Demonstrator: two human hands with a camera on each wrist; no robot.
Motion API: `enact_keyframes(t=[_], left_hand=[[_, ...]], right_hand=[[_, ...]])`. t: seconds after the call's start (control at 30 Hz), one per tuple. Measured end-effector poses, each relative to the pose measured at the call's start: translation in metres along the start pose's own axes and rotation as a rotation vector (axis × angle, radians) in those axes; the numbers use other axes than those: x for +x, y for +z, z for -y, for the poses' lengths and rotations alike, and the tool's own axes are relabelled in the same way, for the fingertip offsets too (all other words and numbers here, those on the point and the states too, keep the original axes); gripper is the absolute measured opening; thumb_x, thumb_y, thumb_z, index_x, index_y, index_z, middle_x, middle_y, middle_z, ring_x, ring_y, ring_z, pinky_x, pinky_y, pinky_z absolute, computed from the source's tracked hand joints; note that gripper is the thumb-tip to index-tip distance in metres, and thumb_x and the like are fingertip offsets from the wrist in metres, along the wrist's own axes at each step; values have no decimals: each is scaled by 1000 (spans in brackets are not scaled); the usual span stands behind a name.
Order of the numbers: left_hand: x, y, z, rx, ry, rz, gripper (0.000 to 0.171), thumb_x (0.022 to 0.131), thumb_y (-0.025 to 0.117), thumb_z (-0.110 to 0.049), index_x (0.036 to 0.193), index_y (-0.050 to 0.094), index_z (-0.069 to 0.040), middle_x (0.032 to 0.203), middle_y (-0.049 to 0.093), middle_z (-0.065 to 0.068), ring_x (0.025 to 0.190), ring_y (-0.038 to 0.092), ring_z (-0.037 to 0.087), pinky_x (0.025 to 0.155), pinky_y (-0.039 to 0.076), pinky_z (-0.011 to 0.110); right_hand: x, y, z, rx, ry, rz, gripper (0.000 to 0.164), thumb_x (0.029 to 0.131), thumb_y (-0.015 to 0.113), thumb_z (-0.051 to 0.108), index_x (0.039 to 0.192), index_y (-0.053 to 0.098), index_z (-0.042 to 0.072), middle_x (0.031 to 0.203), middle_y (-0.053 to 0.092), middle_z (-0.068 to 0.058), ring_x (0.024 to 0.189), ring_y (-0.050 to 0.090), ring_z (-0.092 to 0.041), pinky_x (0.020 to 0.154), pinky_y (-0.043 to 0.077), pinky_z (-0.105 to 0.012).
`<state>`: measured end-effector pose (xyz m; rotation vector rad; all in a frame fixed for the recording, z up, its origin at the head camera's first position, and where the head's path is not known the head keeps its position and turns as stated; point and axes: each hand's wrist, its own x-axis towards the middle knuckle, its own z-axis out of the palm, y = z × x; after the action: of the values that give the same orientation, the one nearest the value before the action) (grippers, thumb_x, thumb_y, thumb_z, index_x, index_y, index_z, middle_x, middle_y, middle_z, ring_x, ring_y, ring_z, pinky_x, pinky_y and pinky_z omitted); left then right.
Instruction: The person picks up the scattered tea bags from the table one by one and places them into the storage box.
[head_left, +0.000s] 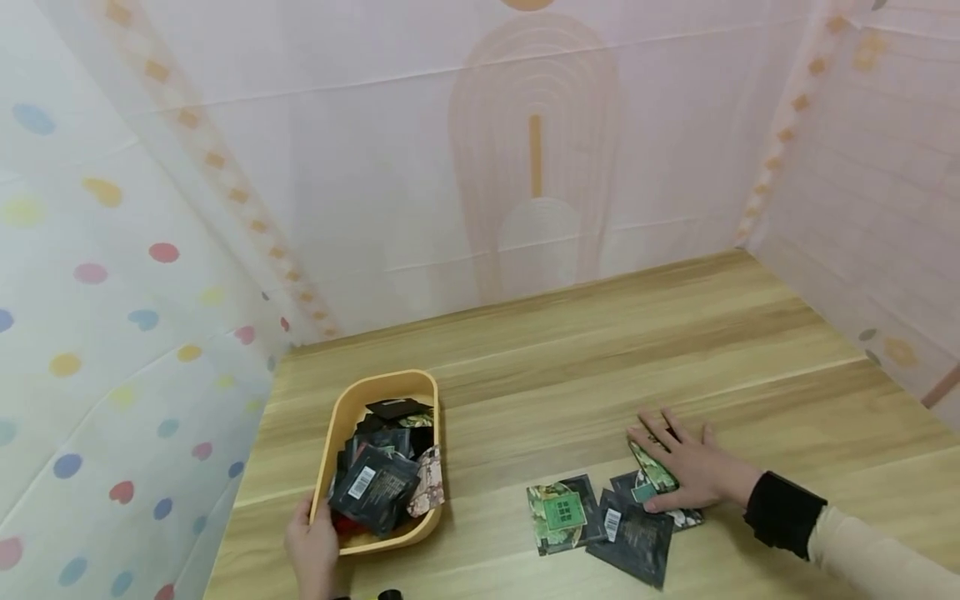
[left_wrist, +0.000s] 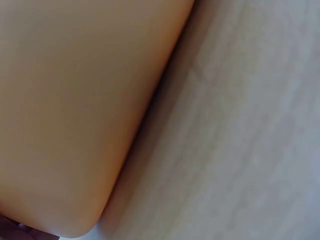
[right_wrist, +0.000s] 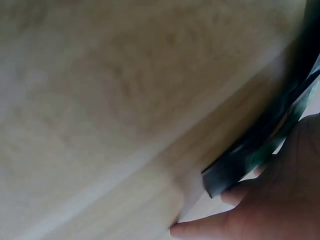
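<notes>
At the left of the head view, the left hand (head_left: pixel 312 546) grips the near left rim of a yellow plastic basket (head_left: pixel 327 454). Its outer wall (left_wrist: pixel 85 100) fills much of the left wrist view. Inside lies a heap of dark packets (head_left: pixel 375 490), one with a white barcode label. On the right, the right hand (head_left: pixel 693 468) rests with spread fingers on a green-patterned packet (head_left: pixel 652 467). Under and beside that hand are a dark barcoded packet (head_left: pixel 633 537) and a green-labelled packet (head_left: pixel 564 514). The right wrist view shows a packet's dark edge (right_wrist: pixel 225 175) by the fingers.
All this stands on a wood-grain table (head_left: pixel 525 400). Patterned cloth walls (head_left: pixel 375 167) enclose its back and sides. A small black object (head_left: pixel 390 594) shows at the bottom edge, just below the basket. A pink packet (head_left: pixel 427 483) leans against the basket's right wall.
</notes>
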<state>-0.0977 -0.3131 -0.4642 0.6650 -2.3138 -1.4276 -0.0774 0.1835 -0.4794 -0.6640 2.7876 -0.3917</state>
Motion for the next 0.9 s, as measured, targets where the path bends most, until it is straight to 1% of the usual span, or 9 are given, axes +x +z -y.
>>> enact_keyframes(t=[0.1,0.2,0.3,0.43,0.57,0.63,0.73,0.8,0.9], left_hand=[[0,-1,1,-28,-29,0,32,91,44,-4,114,52,16,109,54,30,72,42,-8,63,34,10],[1,-1,2,-47,-53,11,34,91,43,-5,117,51,15,115,51,31,76,44,-7,65,34,9],[1,-1,2,-65,-68,24,35,92,42,-5,119,49,16,118,49,32,78,45,-5,65,34,8],[1,0,2,-52,-67,29,35,92,42,-6,119,49,15,119,49,32,80,46,-5,65,33,8],[1,0,-1,-28,-63,25,35,92,42,-6,119,49,15,119,50,31,84,45,-5,68,32,8],[0,-1,-2,-22,-62,22,35,92,42,-6,119,49,15,119,50,31,85,45,-6,68,32,8],[0,-1,-4,-27,-49,14,34,92,42,-5,117,50,16,117,50,32,78,42,-9,67,32,9],[-1,-1,-5,-25,-38,12,33,91,42,-4,116,51,16,115,51,32,75,40,-11,66,33,9],[-2,-2,-6,-23,-23,9,31,91,42,-2,113,52,16,109,54,31,71,40,-10,63,34,10]], right_hand=[[2,1,1,-6,3,2,85,80,41,68,144,23,14,148,11,-19,130,8,-48,84,13,-76],[3,1,3,-22,-14,-33,72,88,39,57,143,28,12,146,16,-22,129,11,-50,85,16,-74],[5,2,3,-39,-7,-59,63,92,41,49,140,32,10,144,21,-22,127,16,-51,82,21,-74],[9,0,2,-95,11,-97,57,91,47,41,138,38,10,138,29,-20,122,27,-49,77,32,-69],[16,-2,1,-155,-18,-166,51,88,56,34,133,45,12,128,39,-19,108,39,-41,68,43,-56],[20,-2,0,-157,-56,-206,47,87,60,28,129,49,11,120,43,-16,98,42,-35,66,44,-47],[23,0,-2,-145,-111,-269,37,85,64,18,119,53,11,107,45,-10,86,42,-25,63,44,-36],[25,1,-3,-132,-129,-309,29,84,64,12,112,55,11,99,46,-7,81,42,-22,62,43,-34],[28,-2,-4,-115,-102,-361,20,84,60,3,102,54,10,89,45,-4,76,43,-20,62,43,-32]])
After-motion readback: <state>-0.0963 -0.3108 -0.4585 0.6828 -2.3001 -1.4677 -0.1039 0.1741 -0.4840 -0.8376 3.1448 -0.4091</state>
